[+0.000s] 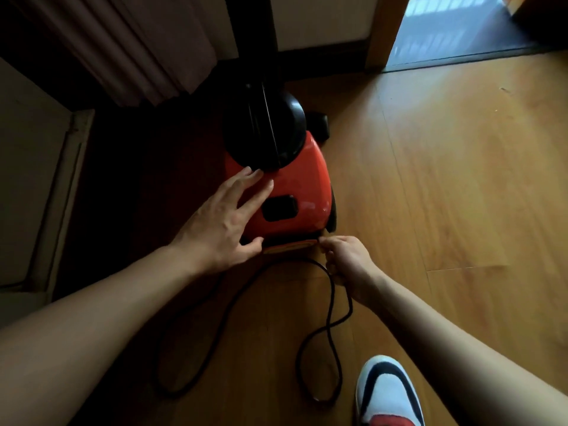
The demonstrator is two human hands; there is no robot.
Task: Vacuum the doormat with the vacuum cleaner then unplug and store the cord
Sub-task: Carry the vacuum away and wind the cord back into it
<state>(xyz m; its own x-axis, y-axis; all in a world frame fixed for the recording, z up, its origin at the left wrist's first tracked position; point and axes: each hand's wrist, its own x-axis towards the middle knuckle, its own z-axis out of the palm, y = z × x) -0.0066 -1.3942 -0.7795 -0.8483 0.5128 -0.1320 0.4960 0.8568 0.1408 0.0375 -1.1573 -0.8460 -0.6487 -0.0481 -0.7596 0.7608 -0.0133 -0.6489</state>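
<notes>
Cord [330, 290] storage goes best if we feed the black loops lying on the near floor slowly toward the rear of the red vacuum cleaner [285, 192], keeping them untangled. Our left hand [221, 222] rests flat and spread on the casing to steady it, while our right hand [344, 259] is pinched shut on the cord at the near right corner.

vacuum cleaner [289, 182] on floor [445, 179] | cord [330, 302] looped before it

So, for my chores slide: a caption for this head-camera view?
Left hand steadies the red vacuum cleaner while the right hand handles its black cord.
</notes>
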